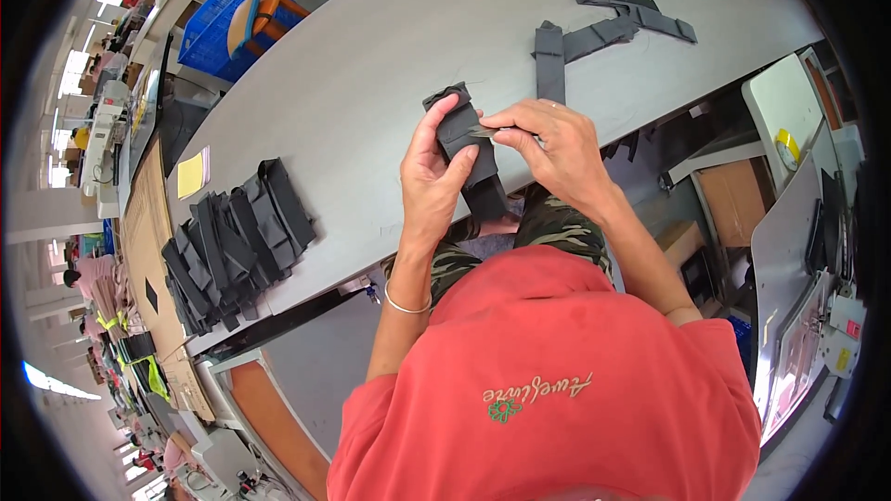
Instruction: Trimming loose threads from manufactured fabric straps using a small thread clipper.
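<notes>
My left hand point(436, 172) is closed on a dark grey fabric strip point(457, 134), thumb on its face and fingers behind. The strip is folded near its top, and its lower end hangs over the table's near edge. My right hand point(554, 144) pinches a small metal tool point(483, 132) that looks like thread snips, mostly hidden by the fingers. Its tip meets the strip near my left thumb. A loose thread shows at the strip's upper end. More dark grey strips point(237, 241) lie in an overlapping pile at left; several others point(599, 35) are spread at the far right.
The grey table point(371, 65) curves across in front of me. A yellow paper pad point(193, 174) lies beyond the pile. Past the table's far left edge stands a blue crate point(218, 32). At right are a cardboard box point(733, 199) and a tape roll point(787, 148).
</notes>
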The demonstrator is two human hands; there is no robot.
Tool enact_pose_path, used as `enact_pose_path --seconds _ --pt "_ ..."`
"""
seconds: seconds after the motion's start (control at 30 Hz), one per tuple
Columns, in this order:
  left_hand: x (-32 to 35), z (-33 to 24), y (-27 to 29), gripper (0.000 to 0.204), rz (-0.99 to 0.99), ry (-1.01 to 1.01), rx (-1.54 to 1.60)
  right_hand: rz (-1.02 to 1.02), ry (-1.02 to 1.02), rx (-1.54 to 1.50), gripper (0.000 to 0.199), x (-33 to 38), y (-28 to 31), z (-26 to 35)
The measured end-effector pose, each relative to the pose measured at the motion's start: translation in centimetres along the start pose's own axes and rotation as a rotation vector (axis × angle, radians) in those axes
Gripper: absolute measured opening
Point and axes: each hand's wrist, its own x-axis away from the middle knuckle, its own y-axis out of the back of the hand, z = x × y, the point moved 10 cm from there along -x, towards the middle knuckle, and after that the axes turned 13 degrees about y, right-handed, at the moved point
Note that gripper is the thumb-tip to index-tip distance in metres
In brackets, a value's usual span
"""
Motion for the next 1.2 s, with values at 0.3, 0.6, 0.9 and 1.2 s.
enact_pose_path --seconds 0.3,0.6,0.9,1.2 --pt "0.1 0.3 -0.1 0.052 -0.004 -0.018 -0.081 -0.012 0.069 0.058 0.008 -0.3 -1.1 0.7" --pt "0.4 0.4 -0.2 0.053 -0.004 -0.022 -0.081 -0.005 0.095 0.109 0.009 -0.2 -1.1 1.0" --pt "0.6 0.4 0.7 0.055 0.02 0.07 0.1 -0.034 -0.137 -0.083 0.014 1.0 0.5 -1.5" --pt "0.7 0.4 0.6 0.057 0.024 0.084 0.119 -0.006 -0.077 0.028 0.011 0.9 0.3 -1.1"
